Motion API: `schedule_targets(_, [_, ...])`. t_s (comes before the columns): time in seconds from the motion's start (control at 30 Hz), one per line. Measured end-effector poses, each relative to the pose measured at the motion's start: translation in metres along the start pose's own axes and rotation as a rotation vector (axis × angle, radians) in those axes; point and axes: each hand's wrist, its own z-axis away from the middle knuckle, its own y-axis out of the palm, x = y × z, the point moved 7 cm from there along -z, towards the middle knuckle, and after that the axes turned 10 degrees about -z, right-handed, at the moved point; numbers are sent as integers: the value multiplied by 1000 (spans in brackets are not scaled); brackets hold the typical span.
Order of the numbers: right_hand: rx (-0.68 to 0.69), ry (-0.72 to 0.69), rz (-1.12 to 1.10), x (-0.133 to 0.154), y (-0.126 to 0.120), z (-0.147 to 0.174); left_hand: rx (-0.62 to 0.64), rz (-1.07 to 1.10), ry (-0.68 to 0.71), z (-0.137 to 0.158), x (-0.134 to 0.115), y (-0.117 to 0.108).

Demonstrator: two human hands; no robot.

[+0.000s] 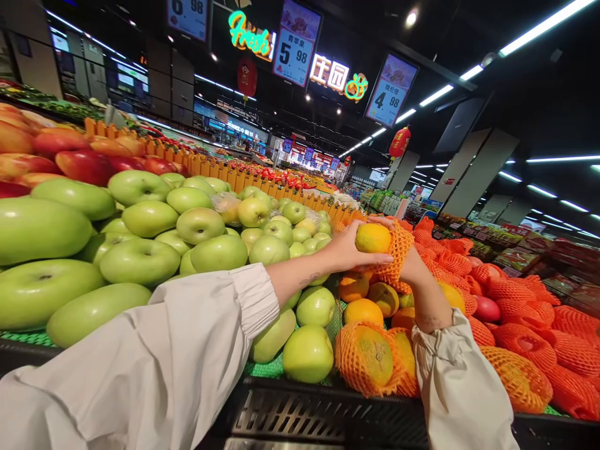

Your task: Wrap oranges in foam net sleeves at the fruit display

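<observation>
An orange [374,238] is held up over the fruit bin, with my left hand [347,248] closed around its left side, thumb and fingers apart on either side of it. An orange foam net sleeve [397,255] sits against the fruit's right side. My right hand [412,265] is at that sleeve, which hides most of it; some fingertips show above and behind the orange. Below both hands lie loose oranges [363,311], and near the bin's front edge is a netted orange [374,355].
Green apples [220,252] fill the bin to the left, with red apples [84,164] beyond. Fruit in red foam nets [525,325] is heaped on the right. A black slatted rim [300,412] runs along the front. Price signs [296,47] hang overhead.
</observation>
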Motion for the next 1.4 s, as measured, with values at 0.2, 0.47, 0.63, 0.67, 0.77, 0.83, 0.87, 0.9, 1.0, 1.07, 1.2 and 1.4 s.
schedule_targets(0.2, [1, 86, -101, 2, 5, -3, -74, 45, -79, -2, 6, -1])
schedule_targets(0.47, [-182, 126, -155, -8, -15, 3, -333, 377, -137, -3, 8, -17])
schedule_targets(0.63, [-480, 13, -249, -11, -38, 10, -332, 407, -157, 2, 2, -19])
schedule_targets(0.67, [-455, 6, -275, -9, -36, 9, -304, 396, -155, 3, 1, -17])
schedule_targets(0.77, [-313, 3, -326, 0, -24, 4, -223, 332, -194, 3, 4, -12])
schedule_targets(0.83, [-260, 1, -325, 4, -19, 3, -183, 321, -227, 2, 8, -10])
schedule_targets(0.87, [-246, 0, -315, 6, -17, 3, -164, 343, -239, 2, 9, -8])
schedule_targets(0.9, [-238, -1, -302, 7, -17, 3, -144, 374, -249, 1, 10, -7])
schedule_targets(1.0, [-225, -6, -292, 6, -14, 4, -64, 417, -260, 0, 10, -2])
schedule_targets(1.07, [-204, -7, -304, 5, -11, 4, -22, 373, -244, 0, 6, 0])
schedule_targets(1.2, [-204, 0, -290, 5, -7, 3, 4, 356, -242, 1, 3, 1])
schedule_targets(1.4, [-267, 85, -244, 0, -8, 2, 77, 409, -227, -1, 6, 4])
